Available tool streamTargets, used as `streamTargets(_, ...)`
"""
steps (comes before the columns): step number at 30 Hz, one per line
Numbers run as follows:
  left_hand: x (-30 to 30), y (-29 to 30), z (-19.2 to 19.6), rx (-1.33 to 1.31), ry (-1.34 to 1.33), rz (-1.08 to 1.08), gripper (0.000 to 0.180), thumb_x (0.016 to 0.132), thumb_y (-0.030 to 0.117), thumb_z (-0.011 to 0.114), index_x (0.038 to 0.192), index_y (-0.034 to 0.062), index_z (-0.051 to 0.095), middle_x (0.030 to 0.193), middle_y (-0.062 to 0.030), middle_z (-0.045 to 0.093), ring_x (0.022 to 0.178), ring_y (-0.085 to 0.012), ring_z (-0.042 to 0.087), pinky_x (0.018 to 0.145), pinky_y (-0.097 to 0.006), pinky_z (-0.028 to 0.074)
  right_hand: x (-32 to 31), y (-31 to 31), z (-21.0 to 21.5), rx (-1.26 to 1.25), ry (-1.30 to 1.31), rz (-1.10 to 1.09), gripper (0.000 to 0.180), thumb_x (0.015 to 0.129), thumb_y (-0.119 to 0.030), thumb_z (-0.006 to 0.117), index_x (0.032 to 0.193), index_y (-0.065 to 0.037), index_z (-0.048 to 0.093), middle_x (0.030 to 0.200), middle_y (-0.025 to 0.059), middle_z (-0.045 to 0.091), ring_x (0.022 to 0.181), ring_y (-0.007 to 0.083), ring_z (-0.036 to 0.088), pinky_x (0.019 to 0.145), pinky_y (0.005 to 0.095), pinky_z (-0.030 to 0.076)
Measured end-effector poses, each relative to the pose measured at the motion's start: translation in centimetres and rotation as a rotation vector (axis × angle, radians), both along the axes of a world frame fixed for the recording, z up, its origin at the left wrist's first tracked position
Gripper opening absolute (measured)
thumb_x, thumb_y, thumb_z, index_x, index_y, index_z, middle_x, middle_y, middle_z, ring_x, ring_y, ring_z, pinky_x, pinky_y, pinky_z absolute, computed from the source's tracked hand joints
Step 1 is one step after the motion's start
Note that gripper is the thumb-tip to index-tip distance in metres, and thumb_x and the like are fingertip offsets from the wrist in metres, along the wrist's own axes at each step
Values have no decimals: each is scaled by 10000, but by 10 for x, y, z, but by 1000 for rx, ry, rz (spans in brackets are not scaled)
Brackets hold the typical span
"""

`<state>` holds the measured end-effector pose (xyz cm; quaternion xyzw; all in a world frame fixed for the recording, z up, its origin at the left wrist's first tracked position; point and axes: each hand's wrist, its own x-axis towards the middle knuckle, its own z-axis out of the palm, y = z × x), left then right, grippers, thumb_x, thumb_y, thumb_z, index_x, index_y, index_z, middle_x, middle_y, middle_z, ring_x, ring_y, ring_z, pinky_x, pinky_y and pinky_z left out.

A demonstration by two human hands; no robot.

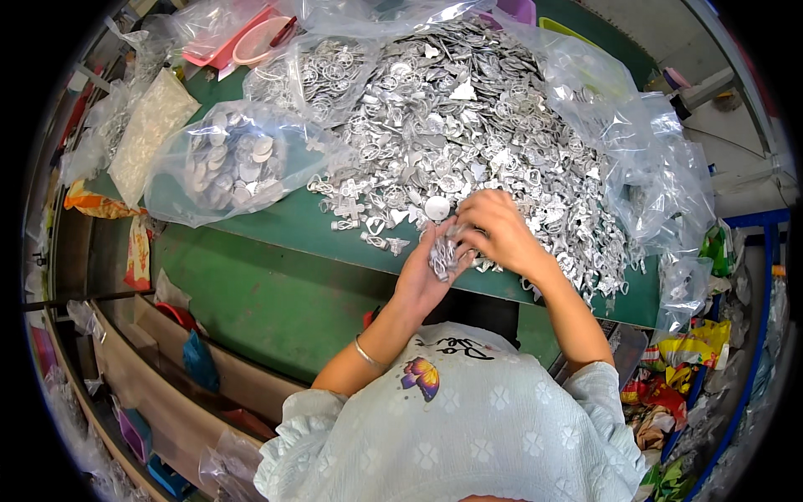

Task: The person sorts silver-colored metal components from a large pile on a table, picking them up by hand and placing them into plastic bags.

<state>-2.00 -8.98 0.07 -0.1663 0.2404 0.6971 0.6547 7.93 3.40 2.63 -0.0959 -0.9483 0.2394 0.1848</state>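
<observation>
A big heap of small silvery metal parts (468, 125) lies on an opened clear plastic sheet on the green table (276, 226). At the heap's near edge, my left hand (422, 280) is cupped palm up, with a small bunch of silvery parts (443, 251) in it. My right hand (500, 230) is curled right beside it, fingertips pinching at that same bunch. A thin bangle (366, 354) sits on my left wrist.
A clear bag of round silvery discs (230, 163) lies left of the heap, a second bag of ring-shaped parts (322, 71) behind it. Pink and red trays (242, 38) stand at the back left. Coloured wrappers (669, 393) litter the floor on the right.
</observation>
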Motion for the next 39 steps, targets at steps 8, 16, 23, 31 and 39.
streamTargets(8,0,0,-22,209,85,-104,312,841,62,566,1140,35,482,1029,-108,554,1075,-240,522,772,-280,516,-40,64,-34,438,116,-630,177,711,-155,672,815,-42,585,816,105,567,826,269,496,791,390,340)
streamTargets(16,-5,7,-17,193,-68,25,384,891,181,519,1233,26,434,1149,-100,515,1151,-264,464,949,-359,420,-17,35,-7,-377,35,-439,192,705,-163,697,765,-28,574,723,77,572,753,212,526,710,327,389)
streamTargets(23,-8,5,-52,454,-114,-95,380,877,196,544,1219,58,453,1096,-103,522,959,-204,545,720,-297,508,-47,57,-19,125,110,-384,170,735,-143,664,851,-31,611,820,102,576,821,282,504,751,373,389)
streamTargets(31,-9,2,-23,233,13,-10,410,911,228,464,1262,24,402,1218,-136,479,1100,-254,490,913,-389,427,-34,49,-21,-123,130,-412,155,757,-121,647,846,-14,579,739,64,595,713,202,555,680,328,415)
streamTargets(39,-2,7,-49,291,76,-103,381,852,146,566,1204,54,453,1100,-104,541,977,-245,556,816,-352,496,-15,56,-18,-10,123,-472,218,741,-176,654,877,-9,619,965,125,594,950,291,507,817,378,401)
